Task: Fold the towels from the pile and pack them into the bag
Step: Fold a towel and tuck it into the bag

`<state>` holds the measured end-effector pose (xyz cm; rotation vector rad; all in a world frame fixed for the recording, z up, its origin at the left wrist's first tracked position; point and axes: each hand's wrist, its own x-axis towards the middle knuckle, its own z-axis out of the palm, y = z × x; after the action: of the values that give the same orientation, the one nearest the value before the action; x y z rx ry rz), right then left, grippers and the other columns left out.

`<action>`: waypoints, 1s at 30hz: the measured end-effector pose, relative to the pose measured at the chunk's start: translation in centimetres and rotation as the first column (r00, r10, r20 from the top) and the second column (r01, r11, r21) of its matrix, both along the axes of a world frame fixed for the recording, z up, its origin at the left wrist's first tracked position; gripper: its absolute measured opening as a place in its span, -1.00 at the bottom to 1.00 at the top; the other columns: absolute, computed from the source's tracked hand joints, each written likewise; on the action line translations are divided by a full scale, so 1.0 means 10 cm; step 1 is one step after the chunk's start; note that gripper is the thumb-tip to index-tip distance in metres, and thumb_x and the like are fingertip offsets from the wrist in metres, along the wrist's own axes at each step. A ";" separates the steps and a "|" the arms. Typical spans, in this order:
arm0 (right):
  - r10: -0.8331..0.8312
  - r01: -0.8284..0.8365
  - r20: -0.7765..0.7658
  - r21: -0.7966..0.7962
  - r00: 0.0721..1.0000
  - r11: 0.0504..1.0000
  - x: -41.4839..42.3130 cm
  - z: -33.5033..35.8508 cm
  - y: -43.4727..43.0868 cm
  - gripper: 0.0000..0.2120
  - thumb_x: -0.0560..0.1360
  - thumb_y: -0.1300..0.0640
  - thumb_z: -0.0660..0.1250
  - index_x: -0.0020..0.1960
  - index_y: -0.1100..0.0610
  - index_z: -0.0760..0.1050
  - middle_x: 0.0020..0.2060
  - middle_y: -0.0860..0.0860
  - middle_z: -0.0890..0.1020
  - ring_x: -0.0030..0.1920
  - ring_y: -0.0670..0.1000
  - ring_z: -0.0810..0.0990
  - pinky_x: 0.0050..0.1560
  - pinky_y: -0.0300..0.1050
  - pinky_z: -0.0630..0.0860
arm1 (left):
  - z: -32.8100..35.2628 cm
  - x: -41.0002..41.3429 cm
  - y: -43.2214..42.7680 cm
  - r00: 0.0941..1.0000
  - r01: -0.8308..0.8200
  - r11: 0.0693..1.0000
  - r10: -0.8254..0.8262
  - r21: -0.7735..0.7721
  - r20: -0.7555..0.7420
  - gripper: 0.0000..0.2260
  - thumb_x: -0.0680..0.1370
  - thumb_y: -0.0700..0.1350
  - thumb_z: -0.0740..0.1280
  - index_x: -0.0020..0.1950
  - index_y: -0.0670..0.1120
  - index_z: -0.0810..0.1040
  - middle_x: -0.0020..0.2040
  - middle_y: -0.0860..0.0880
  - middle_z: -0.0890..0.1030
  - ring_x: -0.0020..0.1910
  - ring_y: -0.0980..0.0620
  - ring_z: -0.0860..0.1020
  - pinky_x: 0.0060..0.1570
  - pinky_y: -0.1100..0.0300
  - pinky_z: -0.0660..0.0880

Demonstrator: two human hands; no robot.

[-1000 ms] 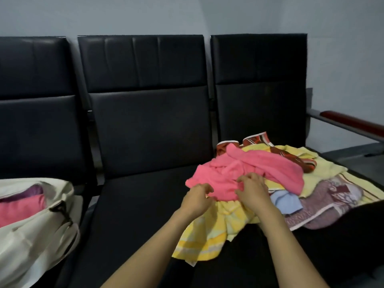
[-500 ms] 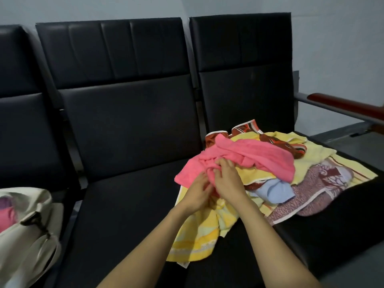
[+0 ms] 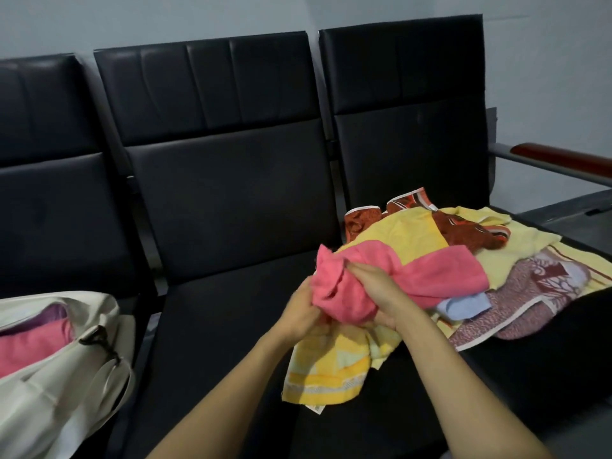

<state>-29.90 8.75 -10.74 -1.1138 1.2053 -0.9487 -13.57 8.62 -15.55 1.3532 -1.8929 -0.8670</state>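
Black padded bench seats (image 3: 228,207) stand against a pale wall (image 3: 546,61).

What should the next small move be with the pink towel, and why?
Probably lift the pink towel up and spread it over the middle seat. The left hand and right hand both grip it in a bunch, and its far end lies across the yellow towel, so it seems too crumpled to fold there.

Black 3-seat bench (image 3: 231,200) w/ red-brown armrest (image 3: 559,159), grey wall (image 3: 165,18) behind.
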 end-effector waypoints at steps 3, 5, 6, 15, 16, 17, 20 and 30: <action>-0.116 -0.015 -0.529 -0.238 0.840 0.971 -0.06 -0.18 -0.08 -0.80 0.59 0.07 0.24 0.19 0.09 0.45 0.04 -0.05 0.57 0.15 0.08 0.54 -0.09 -0.12 0.45 | 0.06 0.25 0.14 0.965 -0.189 0.982 0.186 0.001 -0.185 -0.85 0.39 -0.06 0.30 -0.08 -0.04 0.56 -0.14 -0.02 0.65 -0.16 0.07 0.61 -0.26 0.11 0.56; -0.070 -0.102 -0.696 -0.203 0.715 0.974 -0.06 -0.37 -0.12 -0.57 0.57 0.07 0.26 0.39 0.18 0.31 0.24 0.06 0.51 0.22 0.10 0.52 0.05 -0.07 0.48 | 0.06 0.50 0.27 0.981 -0.179 0.983 0.175 -0.042 -0.079 -0.91 0.43 -0.11 0.35 -0.17 -0.11 0.48 -0.24 -0.02 0.63 -0.27 0.14 0.56 -0.30 0.09 0.52; -0.057 -0.117 -0.733 -0.184 0.678 0.976 -0.04 -0.41 -0.12 -0.50 0.58 0.05 0.25 0.45 0.17 0.24 0.33 0.10 0.44 0.26 0.11 0.49 0.14 -0.02 0.49 | 0.08 0.62 0.33 0.988 -0.154 0.985 0.155 -0.072 0.008 -0.91 0.42 -0.11 0.35 -0.19 -0.09 0.46 -0.28 0.02 0.61 -0.32 0.18 0.54 -0.31 0.14 0.50; -0.126 -0.068 -0.939 -0.155 0.320 0.986 0.10 -0.38 -0.12 -0.67 0.62 0.07 0.16 0.36 0.08 0.33 0.15 0.07 0.50 -0.06 0.05 0.55 -0.17 -0.09 0.50 | 0.10 1.24 0.60 0.908 -0.225 0.971 0.180 0.078 0.379 -0.80 0.33 0.06 0.29 -0.09 0.09 0.58 -0.13 0.08 0.64 -0.11 0.10 0.59 -0.07 0.12 0.53; -0.142 -0.152 -0.918 -0.210 0.371 0.966 0.13 -0.35 -0.08 -0.73 0.63 0.08 0.13 0.29 0.07 0.41 0.13 0.04 0.52 -0.08 0.02 0.54 -0.15 -0.10 0.48 | 0.06 1.24 0.60 0.911 -0.212 0.971 0.155 0.112 0.383 -0.85 0.38 0.01 0.31 -0.08 0.07 0.59 -0.12 0.06 0.64 -0.10 0.09 0.59 -0.07 0.14 0.53; -0.124 -0.238 -0.877 -0.259 0.465 0.936 0.17 -0.32 -0.03 -0.75 0.63 0.08 0.13 0.27 0.06 0.44 0.13 0.03 0.52 -0.07 0.00 0.53 -0.11 -0.10 0.48 | 0.04 1.23 0.60 0.913 -0.201 0.970 0.134 0.139 0.385 -0.85 0.42 -0.05 0.32 -0.04 0.04 0.61 -0.10 0.05 0.64 -0.09 0.07 0.59 -0.07 0.17 0.52; 0.160 -0.374 -0.657 -0.199 0.737 0.906 0.37 -0.16 0.21 -0.86 0.65 0.06 0.10 0.13 0.04 0.40 -0.24 0.05 0.63 -0.32 -0.02 0.60 -0.30 -0.11 0.51 | 0.05 1.22 0.60 0.956 -0.227 0.951 0.176 0.210 0.235 -0.79 0.40 -0.05 0.25 -0.06 0.00 0.63 -0.13 0.03 0.65 -0.11 0.07 0.59 -0.09 0.18 0.51; 0.070 -0.223 -0.503 -0.250 0.861 0.942 1.06 0.33 -0.59 -0.90 0.62 0.13 0.16 0.10 0.13 0.30 -0.09 0.24 0.59 -0.22 0.12 0.65 -0.26 -0.03 0.58 | 0.46 1.36 0.76 0.748 -0.507 0.856 0.378 -0.102 -0.546 -0.63 0.32 -0.27 0.17 -0.05 0.08 0.59 -0.07 0.11 0.68 -0.02 0.16 0.62 -0.08 0.34 0.53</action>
<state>-19.31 2.85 -7.40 -1.7456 1.3780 -0.7654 0.01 16.23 -10.97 1.1978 -1.1466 -0.6317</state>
